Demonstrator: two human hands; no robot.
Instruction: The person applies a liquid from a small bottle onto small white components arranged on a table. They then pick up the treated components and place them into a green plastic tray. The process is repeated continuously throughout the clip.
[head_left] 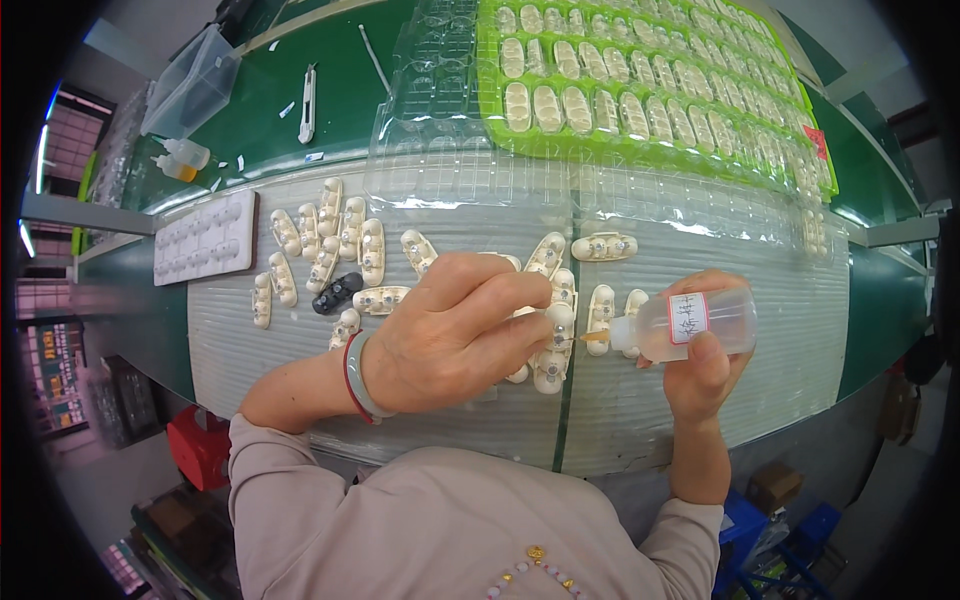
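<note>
My left hand (450, 330) is closed, its thumb and fingertips pinching a cream-white oblong part (550, 372) with rounded bumps and small shiny spots. Clutched in my right hand (702, 385) is a clear squeeze bottle (738, 322) with a label and pale liquid inside. The bottle lies tilted nearly level, its thin amber tip (594, 337) pointing left at that part. Just under the tip, a similar oblong part (600, 310) rests on the table. More such parts lie close around my left fingers, some hidden behind them. A black oblong part (338, 292) sits left of my left hand.
Several cream parts (325, 225) lie grouped at left, beside a white tray of round pieces (205, 238). Clear blister trays (430, 150) and a bright green tray (490, 110) full of parts stand at the back. A utility knife (308, 105) and small bottles (185, 158) lie far left.
</note>
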